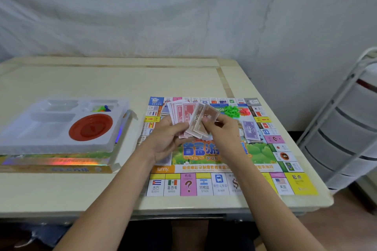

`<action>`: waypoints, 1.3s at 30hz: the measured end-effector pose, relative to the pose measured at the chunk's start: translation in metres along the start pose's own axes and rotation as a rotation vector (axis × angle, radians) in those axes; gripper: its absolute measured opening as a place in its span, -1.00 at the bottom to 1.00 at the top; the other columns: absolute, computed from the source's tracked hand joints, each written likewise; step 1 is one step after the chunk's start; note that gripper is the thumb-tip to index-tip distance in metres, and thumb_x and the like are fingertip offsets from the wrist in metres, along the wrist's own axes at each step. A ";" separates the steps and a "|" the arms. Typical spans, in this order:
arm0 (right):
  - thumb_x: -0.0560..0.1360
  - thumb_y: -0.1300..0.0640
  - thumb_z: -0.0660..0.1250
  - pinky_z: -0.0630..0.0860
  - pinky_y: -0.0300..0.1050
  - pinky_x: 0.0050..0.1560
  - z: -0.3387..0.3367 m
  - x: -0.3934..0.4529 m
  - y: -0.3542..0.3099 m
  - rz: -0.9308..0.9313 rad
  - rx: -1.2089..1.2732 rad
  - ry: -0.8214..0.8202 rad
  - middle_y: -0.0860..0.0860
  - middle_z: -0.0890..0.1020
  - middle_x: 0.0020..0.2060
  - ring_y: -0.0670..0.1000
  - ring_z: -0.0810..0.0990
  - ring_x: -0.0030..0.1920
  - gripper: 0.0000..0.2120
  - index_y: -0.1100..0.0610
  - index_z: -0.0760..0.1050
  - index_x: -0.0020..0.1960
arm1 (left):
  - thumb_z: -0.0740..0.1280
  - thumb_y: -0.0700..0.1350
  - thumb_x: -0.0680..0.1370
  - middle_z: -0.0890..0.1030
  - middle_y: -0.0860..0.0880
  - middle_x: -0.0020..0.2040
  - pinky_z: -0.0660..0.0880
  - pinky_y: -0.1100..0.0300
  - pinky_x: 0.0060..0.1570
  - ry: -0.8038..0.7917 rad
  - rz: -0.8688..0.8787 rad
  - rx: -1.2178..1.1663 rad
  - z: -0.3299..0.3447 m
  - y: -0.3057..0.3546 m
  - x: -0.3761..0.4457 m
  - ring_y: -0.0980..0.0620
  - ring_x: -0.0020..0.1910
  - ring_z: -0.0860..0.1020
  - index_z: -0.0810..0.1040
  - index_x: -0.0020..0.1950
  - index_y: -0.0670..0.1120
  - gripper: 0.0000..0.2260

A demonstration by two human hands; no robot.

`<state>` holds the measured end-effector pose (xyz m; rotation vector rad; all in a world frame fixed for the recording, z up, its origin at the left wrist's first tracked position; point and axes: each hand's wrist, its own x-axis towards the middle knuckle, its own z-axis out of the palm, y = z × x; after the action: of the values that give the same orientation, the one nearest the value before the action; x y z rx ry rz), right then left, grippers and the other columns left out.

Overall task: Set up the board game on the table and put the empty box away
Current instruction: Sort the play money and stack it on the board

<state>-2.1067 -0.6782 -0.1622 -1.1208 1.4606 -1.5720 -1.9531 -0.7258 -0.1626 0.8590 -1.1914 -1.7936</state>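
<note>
The colourful game board (224, 183) lies flat on the right half of the table. Above its middle, my left hand (169, 138) holds a fanned stack of paper play money (181, 114). My right hand (222, 128) pinches a few brownish notes (206, 120) at the stack's right side. Green houses (232, 110) and red pieces (244, 111) are piled on the board's far part, and a purple note (251, 130) lies to the right. The game box (61, 166) sits at the left, with a white plastic insert tray (40, 132) on it.
The tray holds a red round dish (90, 127) and several small coloured pawns (102, 108). A white tiered trolley (346, 128) stands right of the table (122, 81). White cloth hangs behind the table.
</note>
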 end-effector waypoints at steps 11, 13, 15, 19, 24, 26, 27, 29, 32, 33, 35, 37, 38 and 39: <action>0.56 0.23 0.34 0.57 -0.25 -0.26 -0.005 -0.002 0.004 0.018 0.067 -0.015 -0.01 0.72 -0.25 -0.08 0.68 -0.26 -0.87 0.20 0.66 0.02 | 0.52 -0.30 0.40 0.71 -0.16 -0.01 0.61 -0.11 0.03 0.197 0.123 0.148 0.007 -0.014 0.011 -0.19 -0.03 0.69 0.61 0.09 -0.12 -0.70; 0.57 0.22 0.34 0.58 -0.23 -0.27 -0.005 -0.001 0.006 0.040 0.079 -0.013 -0.01 0.72 -0.23 -0.08 0.69 -0.26 -0.87 0.19 0.66 0.04 | 0.50 -0.26 0.42 0.71 -0.15 0.01 0.61 -0.08 0.03 0.174 0.119 0.138 0.006 -0.014 0.010 -0.17 -0.01 0.69 0.59 0.12 -0.13 -0.71; 0.57 0.22 0.33 0.59 -0.22 -0.25 -0.005 -0.001 0.006 0.061 0.095 -0.021 0.01 0.73 -0.19 -0.07 0.70 -0.24 -0.85 0.18 0.65 0.08 | 0.47 -0.23 0.46 0.71 -0.14 0.01 0.61 -0.05 0.02 0.149 0.115 0.124 0.005 -0.013 0.008 -0.16 0.00 0.68 0.59 0.11 -0.11 -0.76; 0.57 0.21 0.33 0.59 -0.20 -0.11 -0.004 -0.002 0.008 0.007 0.039 0.016 0.00 0.73 -0.13 -0.10 0.69 -0.15 -0.84 0.10 0.64 0.09 | 0.36 -0.20 0.57 0.73 -0.05 -0.10 0.61 0.10 -0.08 0.211 0.174 0.188 0.005 -0.008 0.005 -0.02 -0.09 0.69 0.62 0.02 -0.08 -0.92; 0.55 0.20 0.34 0.54 -0.30 -0.15 -0.009 -0.009 0.008 -0.110 -0.277 -0.041 -0.11 0.67 -0.15 -0.23 0.62 -0.19 -0.84 0.07 0.58 0.11 | 0.24 -0.26 0.60 0.51 -0.06 -0.34 0.48 0.24 -0.31 0.325 0.222 0.152 0.005 -0.001 0.004 0.02 -0.34 0.47 0.54 -0.06 -0.22 -0.90; 0.54 0.21 0.35 0.40 -0.42 -0.29 -0.009 -0.018 0.010 -0.166 -0.417 -0.076 -0.16 0.63 -0.20 -0.26 0.55 -0.29 -0.87 0.06 0.56 0.07 | 0.24 -0.20 0.61 0.45 0.00 -0.38 0.40 0.28 -0.42 0.310 0.199 0.201 0.010 -0.006 0.002 0.08 -0.41 0.38 0.50 -0.06 -0.17 -0.91; 0.54 0.20 0.35 0.38 -0.40 -0.31 -0.008 -0.021 0.012 -0.185 -0.462 -0.091 -0.16 0.62 -0.21 -0.24 0.54 -0.29 -0.88 0.05 0.56 0.06 | 0.24 -0.17 0.63 0.45 0.01 -0.38 0.39 0.27 -0.43 0.298 0.180 0.222 0.013 -0.008 0.000 0.10 -0.42 0.38 0.49 -0.07 -0.14 -0.89; 0.54 0.20 0.35 0.38 -0.42 -0.31 -0.007 -0.029 0.017 -0.200 -0.515 -0.119 -0.18 0.60 -0.24 -0.23 0.53 -0.27 -0.90 0.06 0.56 0.03 | 0.24 -0.09 0.64 0.48 0.06 -0.36 0.40 0.25 -0.40 0.277 0.148 0.266 0.016 -0.015 -0.005 0.14 -0.43 0.42 0.52 -0.01 -0.08 -0.89; 0.55 0.22 0.35 0.36 -0.47 -0.29 -0.006 -0.036 0.021 -0.213 -0.554 -0.158 -0.22 0.55 -0.26 -0.31 0.51 -0.26 -0.93 0.07 0.54 -0.01 | 0.26 -0.01 0.63 0.57 0.12 -0.26 0.47 0.30 -0.36 0.300 0.138 0.318 0.019 -0.020 -0.010 0.22 -0.38 0.54 0.56 0.13 0.01 -0.85; 0.55 0.21 0.35 0.36 -0.49 -0.28 -0.006 -0.037 0.022 -0.211 -0.556 -0.164 -0.23 0.55 -0.25 -0.32 0.50 -0.25 -0.92 0.07 0.54 0.00 | 0.27 0.02 0.62 0.59 0.11 -0.22 0.48 0.30 -0.34 0.310 0.138 0.314 0.020 -0.020 -0.012 0.22 -0.35 0.56 0.56 0.14 0.04 -0.84; 0.54 0.20 0.36 0.37 -0.50 -0.25 -0.006 -0.038 0.023 -0.207 -0.550 -0.167 -0.19 0.57 -0.21 -0.31 0.51 -0.22 -0.90 0.04 0.55 0.03 | 0.29 0.05 0.61 0.64 0.08 -0.11 0.53 0.23 -0.26 0.310 0.141 0.327 0.021 -0.019 -0.014 0.18 -0.25 0.59 0.57 0.13 0.08 -0.86; 0.55 0.19 0.35 0.37 -0.48 -0.24 -0.005 -0.038 0.023 -0.216 -0.553 -0.164 -0.15 0.60 -0.18 -0.27 0.52 -0.19 -0.90 0.03 0.55 0.03 | 0.31 0.03 0.60 0.67 0.05 -0.03 0.58 0.16 -0.14 0.301 0.155 0.377 0.021 -0.019 -0.014 0.12 -0.12 0.62 0.57 0.08 0.10 -0.90; 0.55 0.19 0.34 0.37 -0.48 -0.24 -0.005 -0.038 0.022 -0.224 -0.555 -0.162 -0.13 0.61 -0.17 -0.26 0.52 -0.18 -0.90 0.03 0.55 0.03 | 0.32 0.01 0.60 0.67 0.04 0.00 0.59 0.13 -0.09 0.301 0.160 0.396 0.021 -0.019 -0.014 0.09 -0.07 0.63 0.58 0.09 0.09 -0.90; 0.56 0.19 0.33 0.37 -0.46 -0.25 -0.004 -0.037 0.022 -0.228 -0.555 -0.159 -0.12 0.61 -0.16 -0.24 0.52 -0.18 -0.91 0.05 0.55 0.03 | 0.33 0.00 0.59 0.67 0.03 0.01 0.60 0.11 -0.06 0.304 0.160 0.409 0.021 -0.019 -0.014 0.07 -0.04 0.63 0.58 0.11 0.08 -0.88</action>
<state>-2.0980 -0.6447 -0.1883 -1.7385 1.7603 -1.2064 -1.9694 -0.7011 -0.1720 1.1841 -1.3994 -1.2548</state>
